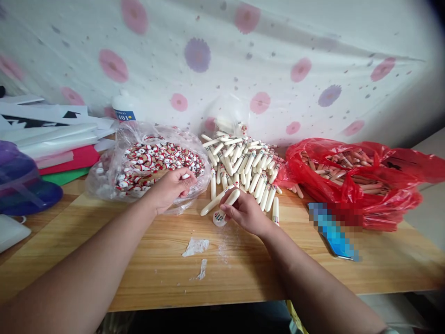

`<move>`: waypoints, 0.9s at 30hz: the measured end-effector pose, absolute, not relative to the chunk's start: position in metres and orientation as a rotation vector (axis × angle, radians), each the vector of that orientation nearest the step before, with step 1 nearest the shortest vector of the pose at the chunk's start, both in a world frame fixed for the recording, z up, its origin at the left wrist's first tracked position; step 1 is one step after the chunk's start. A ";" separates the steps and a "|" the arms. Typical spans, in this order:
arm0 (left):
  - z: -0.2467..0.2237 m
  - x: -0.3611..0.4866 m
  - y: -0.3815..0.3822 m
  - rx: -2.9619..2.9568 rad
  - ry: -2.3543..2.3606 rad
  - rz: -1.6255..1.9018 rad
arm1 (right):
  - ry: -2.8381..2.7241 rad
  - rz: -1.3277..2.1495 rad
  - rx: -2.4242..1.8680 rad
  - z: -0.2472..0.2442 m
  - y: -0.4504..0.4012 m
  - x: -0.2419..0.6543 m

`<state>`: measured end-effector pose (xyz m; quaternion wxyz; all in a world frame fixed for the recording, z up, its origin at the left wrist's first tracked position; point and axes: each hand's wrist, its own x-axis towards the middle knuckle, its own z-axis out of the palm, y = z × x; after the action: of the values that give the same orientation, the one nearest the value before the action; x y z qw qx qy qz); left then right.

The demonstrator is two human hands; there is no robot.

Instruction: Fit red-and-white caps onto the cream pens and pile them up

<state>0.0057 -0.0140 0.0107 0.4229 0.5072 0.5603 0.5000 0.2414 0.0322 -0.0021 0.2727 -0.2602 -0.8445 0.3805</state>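
Note:
My right hand [247, 214] grips a cream multicolour pen [232, 197] with its thumb and fingers. Just under it, a second cream pen [212, 204] lies slantwise on the table. A small round dish [219, 223] with coloured marks or bits in it sits beside my right fingertips. My left hand [174, 188] is closed in a pinch at the front of a clear plastic bag [120, 153] full of small red, white and brown figures [156, 160]. Something small and whitish shows at its fingertips, too small to name. A heap of cream pens [246, 162] lies behind my right hand.
On the right stand a red plastic bag [392, 185] of pinkish pens and a pixelated blue phone-like object [332, 232]. White scraps [195, 247] lie in front on the wooden table [149, 273]. Papers [45, 134] and a white bottle [124, 104] are left and behind.

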 end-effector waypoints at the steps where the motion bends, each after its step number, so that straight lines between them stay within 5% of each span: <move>1: 0.012 0.007 -0.015 1.301 1.419 1.183 | -2.262 1.015 -0.714 -0.003 0.032 0.241; 9: 0.016 0.018 -0.022 1.522 1.437 0.885 | -2.218 0.979 -0.754 -0.007 0.035 0.242; 27: 0.008 0.023 -0.020 1.676 1.623 1.205 | -2.075 1.187 -0.776 -0.005 0.041 0.256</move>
<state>0.0230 -0.0200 0.0079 0.2549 0.6172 0.5977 0.4437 0.2563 0.0412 -0.0052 0.3090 -0.2938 -0.7851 0.4493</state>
